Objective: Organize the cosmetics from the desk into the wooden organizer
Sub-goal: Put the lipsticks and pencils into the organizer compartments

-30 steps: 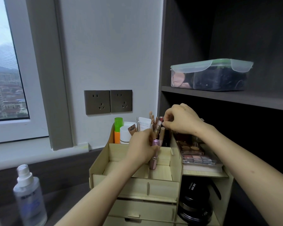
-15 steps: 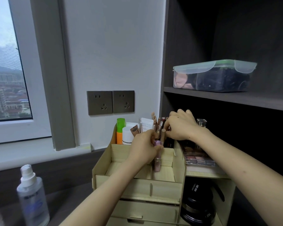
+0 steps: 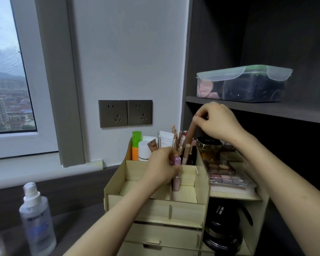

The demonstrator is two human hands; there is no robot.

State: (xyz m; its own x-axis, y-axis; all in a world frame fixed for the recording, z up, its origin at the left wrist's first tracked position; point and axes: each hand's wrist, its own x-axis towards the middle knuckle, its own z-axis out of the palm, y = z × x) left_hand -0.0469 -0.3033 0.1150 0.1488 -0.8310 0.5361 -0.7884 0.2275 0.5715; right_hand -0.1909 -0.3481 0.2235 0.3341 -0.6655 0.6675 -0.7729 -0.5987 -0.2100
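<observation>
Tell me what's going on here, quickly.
A person is sorting cosmetics into a wooden organizer. The left hand grips a pink tube held upright in the open top tray. The right hand pinches the top of a long tan tube, whose lower end sits among the pencils and tubes in the back compartment. A spray bottle stands on the desk, not yet put away.

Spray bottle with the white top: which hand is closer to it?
Left. The left hand, holding a pink tube over the wooden organizer, is right of the spray bottle. The right hand is farther right, pinching a tan tube.
</observation>
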